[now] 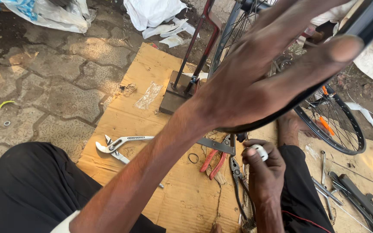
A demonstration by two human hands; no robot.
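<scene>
Left hand [255,82] spread wide, fingers steadying the black rim [307,92] up close; best to keep that grip firm while working. Right hand [262,168] below it pinches a small white part [260,151]. The rim looks thin, dark, spokes [337,125] fanning just past the left thumb.

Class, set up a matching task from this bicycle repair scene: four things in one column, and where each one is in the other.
1. left hand
2. right hand
3. water-pump pliers
4. red-handled pliers

A. on the cardboard, far left
B. holding a small white part
C. on the cardboard, near the right hand
D. resting on the black wheel rim

Pairs: 1-D, 2-B, 3-A, 4-C
</scene>
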